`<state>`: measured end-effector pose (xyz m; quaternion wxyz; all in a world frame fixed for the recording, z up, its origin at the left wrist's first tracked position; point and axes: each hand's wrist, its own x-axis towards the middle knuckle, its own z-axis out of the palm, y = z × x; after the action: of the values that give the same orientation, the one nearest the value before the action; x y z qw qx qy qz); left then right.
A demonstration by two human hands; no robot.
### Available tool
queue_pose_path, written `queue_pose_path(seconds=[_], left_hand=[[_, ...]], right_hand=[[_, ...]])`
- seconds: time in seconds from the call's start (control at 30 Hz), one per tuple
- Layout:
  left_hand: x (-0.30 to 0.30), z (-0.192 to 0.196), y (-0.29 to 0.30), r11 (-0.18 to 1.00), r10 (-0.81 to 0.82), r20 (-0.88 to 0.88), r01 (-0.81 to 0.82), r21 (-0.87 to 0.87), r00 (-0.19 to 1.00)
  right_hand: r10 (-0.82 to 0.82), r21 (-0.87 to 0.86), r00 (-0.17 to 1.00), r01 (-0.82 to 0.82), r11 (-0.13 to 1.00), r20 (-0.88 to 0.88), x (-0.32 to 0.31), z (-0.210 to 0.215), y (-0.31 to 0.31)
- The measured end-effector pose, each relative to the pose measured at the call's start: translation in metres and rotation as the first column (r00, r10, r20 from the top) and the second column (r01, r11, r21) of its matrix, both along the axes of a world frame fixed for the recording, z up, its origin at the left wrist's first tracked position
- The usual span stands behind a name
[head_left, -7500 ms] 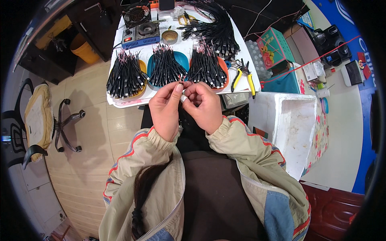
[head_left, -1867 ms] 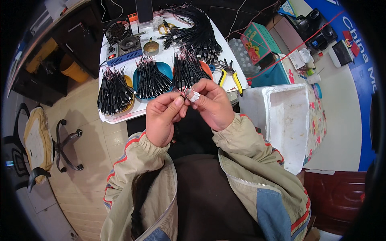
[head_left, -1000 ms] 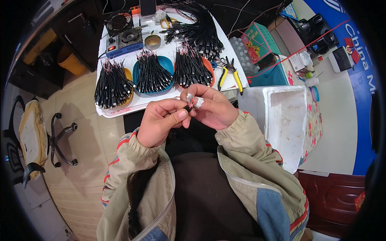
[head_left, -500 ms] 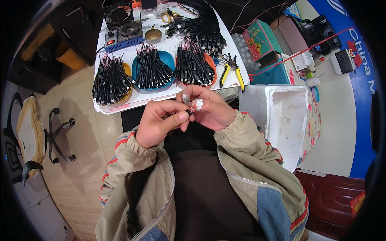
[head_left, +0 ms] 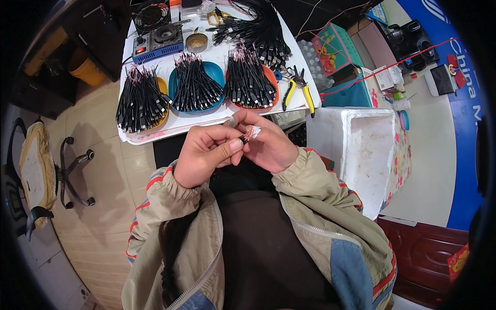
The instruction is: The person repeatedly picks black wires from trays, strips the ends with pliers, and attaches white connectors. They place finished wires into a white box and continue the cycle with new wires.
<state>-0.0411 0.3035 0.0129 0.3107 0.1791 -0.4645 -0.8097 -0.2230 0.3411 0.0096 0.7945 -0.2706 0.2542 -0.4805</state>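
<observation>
Both hands raised together just off near edge of white bench (head_left: 204, 121). Left hand (head_left: 206, 155) pinches small black cable end with red-white tip (head_left: 249, 135) between thumb and forefinger; right hand (head_left: 268, 147) curled against it, fingertips steadying tip. Piece's long axis runs up-right, between hands; left nearer. Beyond: black cable bundles on yellow dish (head_left: 140, 99), blue dish (head_left: 196, 82), orange dish (head_left: 251, 80). Yellow-handled pliers (head_left: 297, 93) at right edge. Green-and-red printed carton (head_left: 338, 46) off far-right corner; white foam box (head_left: 369, 150) right of bench.

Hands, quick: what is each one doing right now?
Left hand: closed, pinching the small cable end.
Right hand: closed, fingers on the same cable end.
</observation>
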Motion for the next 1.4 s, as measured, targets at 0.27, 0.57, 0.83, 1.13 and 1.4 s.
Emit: queue_pose_path(seconds=[0.27,0.57,0.83,1.13,1.4], left_hand=[[-0.003,-0.001,0.004,0.998,0.052,0.01,-0.052,0.032,0.999],[-0.011,-0.01,0.003,0.994,0.045,0.033,-0.048,0.101,0.998],[-0.015,-0.009,0.009,0.979,0.189,0.144,-0.197,0.046,0.971],[-0.002,-0.004,0.004,0.984,0.111,0.166,-0.132,0.12,0.98],[-0.002,-0.003,0.009,0.989,0.112,0.182,-0.127,0.074,0.977]], right_hand=[[-0.105,-0.085,0.982,0.092,0.992,-0.158,0.0,0.0,0.004],[-0.1,-0.15,0.96,0.062,0.987,-0.262,-0.012,0.002,-0.006],[-0.224,-0.101,0.958,0.208,0.973,-0.177,0.005,-0.007,0.004],[-0.245,-0.16,0.877,0.195,0.968,-0.413,-0.013,0.001,-0.013],[-0.46,-0.57,0.403,-0.215,0.793,-0.791,-0.011,0.018,-0.001]])
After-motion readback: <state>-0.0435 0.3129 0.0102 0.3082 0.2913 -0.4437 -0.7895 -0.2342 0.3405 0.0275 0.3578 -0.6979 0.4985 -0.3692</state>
